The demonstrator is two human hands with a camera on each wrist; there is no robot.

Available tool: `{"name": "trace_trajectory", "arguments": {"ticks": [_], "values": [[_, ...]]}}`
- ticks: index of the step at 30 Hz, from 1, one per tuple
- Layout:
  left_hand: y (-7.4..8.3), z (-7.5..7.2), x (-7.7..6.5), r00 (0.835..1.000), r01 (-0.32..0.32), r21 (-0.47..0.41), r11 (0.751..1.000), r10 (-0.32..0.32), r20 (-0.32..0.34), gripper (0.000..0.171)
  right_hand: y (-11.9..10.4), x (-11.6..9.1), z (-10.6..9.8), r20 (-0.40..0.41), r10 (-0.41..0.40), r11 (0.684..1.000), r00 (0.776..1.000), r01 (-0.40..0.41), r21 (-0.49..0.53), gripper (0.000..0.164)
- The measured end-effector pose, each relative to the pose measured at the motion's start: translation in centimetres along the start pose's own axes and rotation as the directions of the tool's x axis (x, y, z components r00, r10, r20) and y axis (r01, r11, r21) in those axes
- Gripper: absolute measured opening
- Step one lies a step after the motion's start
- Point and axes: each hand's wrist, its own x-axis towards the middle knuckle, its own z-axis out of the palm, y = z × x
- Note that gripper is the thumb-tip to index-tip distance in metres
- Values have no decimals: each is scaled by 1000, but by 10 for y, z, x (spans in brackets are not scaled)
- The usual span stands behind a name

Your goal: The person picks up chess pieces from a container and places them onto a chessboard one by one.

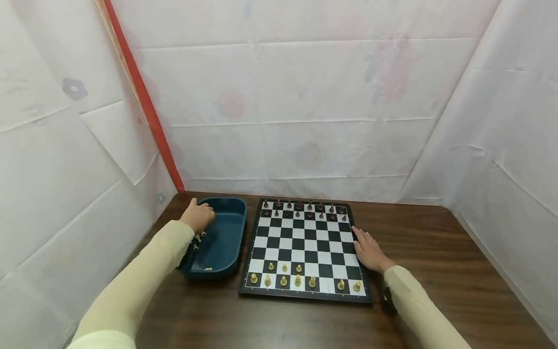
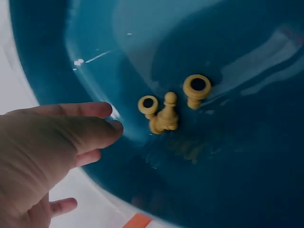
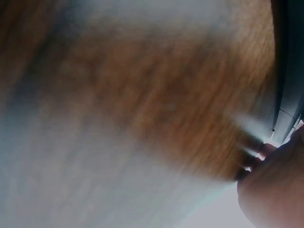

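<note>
My left hand point(image 1: 198, 216) is over the left side of a blue plastic bin point(image 1: 237, 237). In the left wrist view its fingers and thumb reach out towards several cream chess pieces point(image 2: 167, 114) lying on the bin floor, with a gap between fingertips and pieces. No piece shows in its grasp. My right hand point(image 1: 369, 249) rests at the right edge of a black-and-white chessboard point(image 1: 310, 245), fingers extended along the frame. Cream pieces point(image 1: 284, 280) stand in the board's two near rows, three of them in the second row. Dark brown pieces point(image 1: 299, 206) fill the two far rows.
Bin and board stand side by side on a brown wooden table point(image 1: 209, 315). White patterned sheeting point(image 1: 305, 97) hangs behind and on both sides. A red strip point(image 1: 144, 92) runs down the back left corner. One more cream piece point(image 1: 208, 269) lies at the bin's near end.
</note>
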Motion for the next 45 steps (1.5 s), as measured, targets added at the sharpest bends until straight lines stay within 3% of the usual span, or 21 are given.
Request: {"name": "trace_trajectory", "arguments": {"ticks": [4,9,19,30,33,37,45], "values": [[0,6,1,1000,-18,72,997,18,-2,20,-1,-1,1,-2,-3,1000,1000,3,-6,52],[-1,14,4,998,-3,147,989,-7,67,15,-1,0,2,-1,6,1000,1000,-6,-4,52],[0,25,9,997,-26,194,981,11,78,14,-1,0,4,-5,10,1000,1000,-10,-11,52],[-1,27,10,999,-30,170,985,24,33,14,-2,0,3,-15,13,1000,1000,-13,-14,52],[-3,26,9,999,-20,162,987,12,48,12,-2,0,3,-11,8,1000,1000,-9,-16,53],[-4,20,6,998,-9,129,992,0,63,11,0,1,5,-8,11,1000,1000,-11,-13,53],[-3,6,1,999,-7,49,999,5,42,24,1,3,3,2,12,1000,1000,-12,-20,53]]}}
